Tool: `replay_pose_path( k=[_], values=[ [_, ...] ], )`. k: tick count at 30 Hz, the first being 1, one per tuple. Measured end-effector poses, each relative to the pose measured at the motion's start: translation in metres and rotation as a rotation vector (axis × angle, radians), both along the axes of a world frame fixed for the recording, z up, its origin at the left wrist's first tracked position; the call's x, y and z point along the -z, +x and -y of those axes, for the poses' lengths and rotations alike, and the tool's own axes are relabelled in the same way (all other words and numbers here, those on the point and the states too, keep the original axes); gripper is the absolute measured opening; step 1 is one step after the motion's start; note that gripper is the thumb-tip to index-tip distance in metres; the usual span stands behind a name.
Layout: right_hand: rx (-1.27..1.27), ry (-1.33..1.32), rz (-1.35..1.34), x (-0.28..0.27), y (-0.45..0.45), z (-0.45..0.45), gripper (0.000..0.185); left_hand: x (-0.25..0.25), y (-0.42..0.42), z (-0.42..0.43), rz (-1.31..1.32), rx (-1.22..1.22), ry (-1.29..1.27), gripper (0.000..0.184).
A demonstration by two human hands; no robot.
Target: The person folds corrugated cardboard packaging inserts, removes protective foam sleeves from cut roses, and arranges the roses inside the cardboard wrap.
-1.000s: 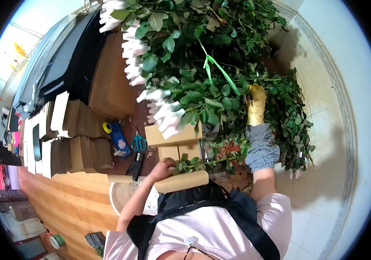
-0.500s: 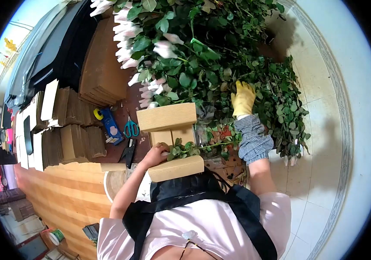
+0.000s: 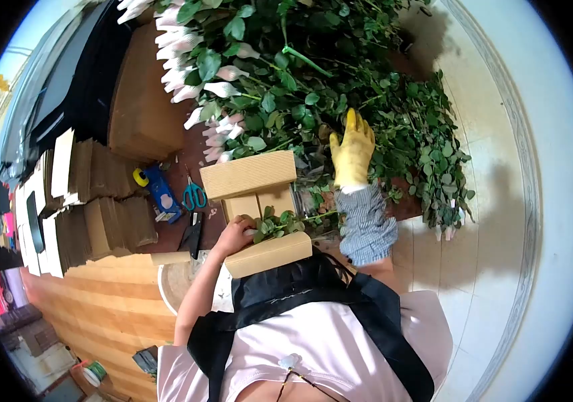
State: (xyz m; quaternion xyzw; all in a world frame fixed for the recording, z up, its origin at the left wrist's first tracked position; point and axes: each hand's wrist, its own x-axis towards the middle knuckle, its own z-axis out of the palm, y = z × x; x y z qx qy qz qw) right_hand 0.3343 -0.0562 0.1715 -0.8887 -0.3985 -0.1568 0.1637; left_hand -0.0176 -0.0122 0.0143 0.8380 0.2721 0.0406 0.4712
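My bare left hand (image 3: 235,236) reaches into a corrugated cardboard sleeve (image 3: 249,175), fingers curled at the pale head end of a rose (image 3: 279,222). The rose's leaves lie between the sleeve's two raised sides, and its stem points right. My right hand (image 3: 353,153), in a yellow rubber glove with a checked oversleeve (image 3: 368,224), has its fingers stretched out. It is over the near edge of a big heap of leafy roses (image 3: 300,87). Many of their heads (image 3: 180,47) wear white netting and face left. Whether the glove touches a stem is unclear.
Left of the sleeve lie teal scissors (image 3: 194,195), a black-handled tool (image 3: 192,234), a blue package (image 3: 162,194) and a yellow tape measure (image 3: 140,177). Stacks of folded cardboard (image 3: 92,231) stand farther left. A tiled floor (image 3: 457,268) and white wall (image 3: 554,201) are on the right.
My gloved right hand has moved left, closer to the sleeve, and its fingers have spread. The left hand stays at the rose in the sleeve. The whole view has shifted slightly.
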Motion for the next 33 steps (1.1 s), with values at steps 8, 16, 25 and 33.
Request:
replay_pose_path(
  k=[8,16,25,33],
  values=[
    [-0.23,0.011,0.069,0.068,0.027,-0.051,0.04,-0.008,0.003,-0.002,-0.072,0.038,-0.034,0.027],
    [-0.321,0.269,-0.157,-0.035,0.022,-0.013,0.052,-0.006,0.002,-0.003,-0.062,-0.02,-0.032,0.028],
    [-0.505,-0.2,-0.073,0.047,-0.021,0.107,0.034,-0.034,0.007,-0.003,-0.189,-0.003,-0.182,0.026],
    [-0.445,-0.973,-0.288,0.138,-0.032,0.118,0.022,-0.071,0.021,-0.003,-0.219,0.222,0.637,0.049]
  ],
)
